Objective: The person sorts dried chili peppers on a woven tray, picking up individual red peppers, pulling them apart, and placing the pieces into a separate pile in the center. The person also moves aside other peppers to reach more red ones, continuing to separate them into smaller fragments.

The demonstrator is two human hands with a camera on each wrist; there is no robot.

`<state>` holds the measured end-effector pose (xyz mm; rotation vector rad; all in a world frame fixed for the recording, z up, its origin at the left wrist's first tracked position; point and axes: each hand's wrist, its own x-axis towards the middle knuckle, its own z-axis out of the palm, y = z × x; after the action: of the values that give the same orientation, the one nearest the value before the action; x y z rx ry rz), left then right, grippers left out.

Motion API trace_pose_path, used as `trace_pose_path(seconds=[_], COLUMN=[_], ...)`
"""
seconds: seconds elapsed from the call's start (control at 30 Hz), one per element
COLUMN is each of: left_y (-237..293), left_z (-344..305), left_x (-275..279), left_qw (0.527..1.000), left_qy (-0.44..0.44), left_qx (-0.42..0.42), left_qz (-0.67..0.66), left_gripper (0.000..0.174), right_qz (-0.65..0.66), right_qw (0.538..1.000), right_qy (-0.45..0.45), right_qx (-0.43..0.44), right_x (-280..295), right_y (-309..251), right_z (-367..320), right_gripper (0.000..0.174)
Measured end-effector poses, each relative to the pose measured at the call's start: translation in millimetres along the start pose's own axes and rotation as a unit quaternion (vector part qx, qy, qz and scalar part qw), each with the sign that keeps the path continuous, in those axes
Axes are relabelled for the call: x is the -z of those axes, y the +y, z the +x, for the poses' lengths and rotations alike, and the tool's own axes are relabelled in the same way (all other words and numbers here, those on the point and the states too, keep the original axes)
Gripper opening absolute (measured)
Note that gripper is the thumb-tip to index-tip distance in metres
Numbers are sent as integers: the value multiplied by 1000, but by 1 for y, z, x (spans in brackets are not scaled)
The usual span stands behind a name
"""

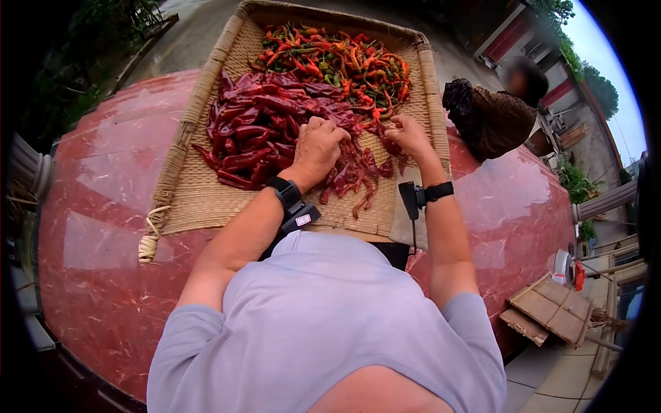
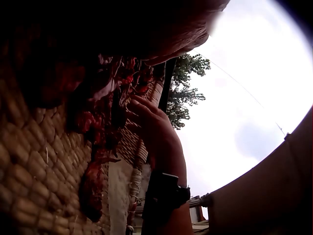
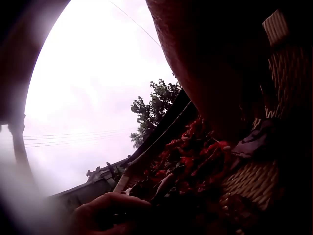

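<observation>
My left hand [image 1: 318, 150] lies over the middle of a woven tray [image 1: 196, 203], its fingers bent among dark red peppers [image 1: 251, 134]; what is under its fingertips is hidden. To its right, my right hand [image 1: 412, 136] pinches a dark red pepper [image 1: 391, 146] between thumb and fingers. Wrinkled, dried-looking red peppers [image 1: 352, 172] lie between and below the hands. In the left wrist view the right hand [image 2: 156, 129] reaches over the tray. The right wrist view shows part of the left hand [image 3: 110, 210] beside a dark pepper [image 3: 166, 186].
Smaller orange, red and green peppers [image 1: 344, 58] fill the tray's far end. The tray stands on a red stone surface [image 1: 124, 255]. A person in dark patterned clothing [image 1: 492, 120] is beyond it on the right. Flat brown boards [image 1: 551, 306] lie at the lower right.
</observation>
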<state>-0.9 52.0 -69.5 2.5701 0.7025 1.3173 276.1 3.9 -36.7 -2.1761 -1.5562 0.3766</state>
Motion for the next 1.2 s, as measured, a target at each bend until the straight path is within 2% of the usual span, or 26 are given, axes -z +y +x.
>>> trace_pose_path(seconds=[0.07,0.17,0.37,0.47,0.57,0.6,0.7,0.8,0.9,1.03,1.13,1.2], left_y=[2,1,-2,-1,2,1,-1,-1,-3,-2,-2,-3], left_z=[-1,-2,-2,-2,-1,-1,-1,-1,-2,-2,-1,-3], left_x=[0,-1,-5,-2,1,0,-2,-1,-2,-2,-3,-3], left_qw=[1000,999,999,999,1000,1000,1000,1000,1000,1000,1000,1000], left_qy=[20,30,35,34,25,22,12,8,16,12,5,5], left_qx=[19,23,17,14,18,21,23,22,19,21,21,21], left_qz=[13,18,4,-13,-5,-5,-4,-6,-11,-9,-5,-2], left_gripper=[24,23,23,21,20,20,19,18,18,18,17,16], right_qz=[-97,-31,73,84,97,119,223,286,287,108,330,264], right_qw=[994,999,997,996,995,992,973,950,956,989,937,957], right_qy=[42,2,7,30,30,26,13,65,10,28,11,16], right_qx=[35,15,-17,6,16,28,60,105,58,96,110,119], right_x=[-18,-19,-26,-8,13,15,23,21,21,25,32,37], right_y=[21,11,21,5,-8,-6,-44,-77,-61,-54,-90,-89], right_z=[5,1,-6,-20,-18,-11,-9,-15,-5,-6,-21,-29], right_gripper=[51,42,35,31,32,32,37,44,50,47,46,47])
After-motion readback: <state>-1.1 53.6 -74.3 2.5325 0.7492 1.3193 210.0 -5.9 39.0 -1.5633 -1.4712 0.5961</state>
